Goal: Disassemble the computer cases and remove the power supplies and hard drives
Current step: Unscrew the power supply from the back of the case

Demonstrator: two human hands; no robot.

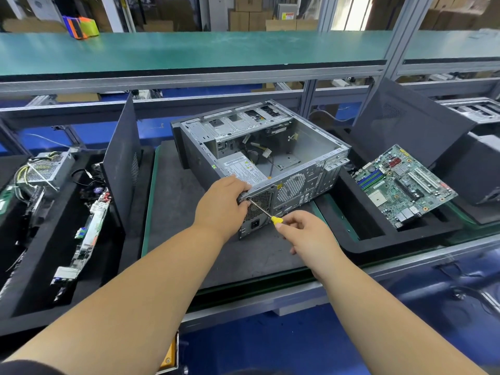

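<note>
Two bare hands work at the near rear corner of an open computer case (259, 158) lying on its side on a dark mat (176, 239) at centre. The left hand (221, 207) grips the case's corner, fingers curled over the edge beside the power supply (243, 169), which is still inside. The right hand (311, 234) pinches a yellow-handled screwdriver (266, 213), tip on a rear-panel screw. This looks like unscrewing the supply; next comes steady turning, then lifting it out. A removed motherboard (403, 185) rests on the right.
</note>
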